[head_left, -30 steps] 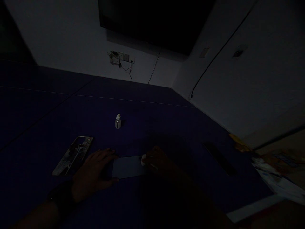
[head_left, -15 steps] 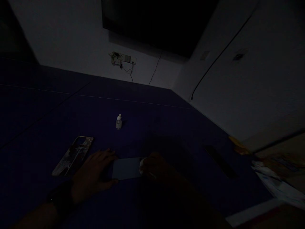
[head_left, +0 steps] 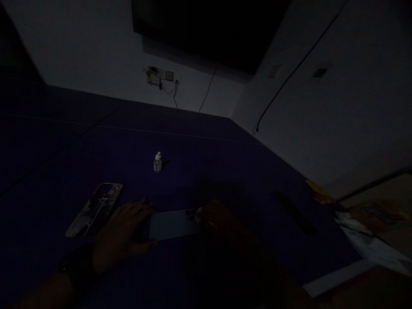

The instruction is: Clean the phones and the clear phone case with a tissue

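A light blue-grey smartphone (head_left: 172, 225) lies back up on the dark blue surface, its camera lenses at the right end. My left hand (head_left: 124, 227), with a dark band on the wrist, steadies the left end, fingers at the far corner and thumb at the near one. At the camera end, my right hand (head_left: 220, 219) is closed on a small white wad (head_left: 199, 212), perhaps cloth or tissue; deep shadow hides most of these fingers. A patterned phone case (head_left: 95, 210) rests left of my left hand. Beyond the phone stands a small white-capped dropper bottle (head_left: 157, 164).
A long dark flat object (head_left: 294, 213) lies to the right. White crumpled material (head_left: 370, 240) and a yellow item (head_left: 318, 192) sit at the right edge. Behind are a wall with sockets (head_left: 164, 75), hanging cables and a large dark screen (head_left: 209, 30). The room is very dim.
My right hand has moved slightly right with the white wad, uncovering the phone's camera lenses. My left hand stays at the phone's left end. The whole view has shifted a little.
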`<state>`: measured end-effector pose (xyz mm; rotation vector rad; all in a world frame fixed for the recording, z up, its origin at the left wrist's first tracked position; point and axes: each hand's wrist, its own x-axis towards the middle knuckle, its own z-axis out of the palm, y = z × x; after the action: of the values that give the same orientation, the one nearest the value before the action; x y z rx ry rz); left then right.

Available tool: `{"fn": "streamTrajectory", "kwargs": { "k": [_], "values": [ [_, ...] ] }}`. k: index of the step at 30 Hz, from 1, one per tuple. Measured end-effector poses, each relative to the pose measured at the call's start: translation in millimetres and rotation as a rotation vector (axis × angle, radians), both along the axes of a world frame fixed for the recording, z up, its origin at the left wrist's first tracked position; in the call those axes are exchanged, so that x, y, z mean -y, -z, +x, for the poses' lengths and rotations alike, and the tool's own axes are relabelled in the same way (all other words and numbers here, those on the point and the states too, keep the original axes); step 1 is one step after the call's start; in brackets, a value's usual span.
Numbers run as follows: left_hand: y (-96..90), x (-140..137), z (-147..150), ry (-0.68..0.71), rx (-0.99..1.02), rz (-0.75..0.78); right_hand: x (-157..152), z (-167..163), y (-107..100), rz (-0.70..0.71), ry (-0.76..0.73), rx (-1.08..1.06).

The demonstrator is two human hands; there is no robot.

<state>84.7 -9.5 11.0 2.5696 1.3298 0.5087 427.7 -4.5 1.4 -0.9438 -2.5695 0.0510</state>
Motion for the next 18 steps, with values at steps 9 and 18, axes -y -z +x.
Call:
{"fn": "streamTrajectory", "kwargs": {
  "k": [9,18],
  "values": [
    [-5.3,1,2,-0.017,-0.022,-0.023,-17,-20,-2,-0.056,0.061,-0.037],
    [-7.7,2,5,-0.036,-0.017,-0.028,-16,-55,-31,-0.159,0.08,0.056]
  ]
}}
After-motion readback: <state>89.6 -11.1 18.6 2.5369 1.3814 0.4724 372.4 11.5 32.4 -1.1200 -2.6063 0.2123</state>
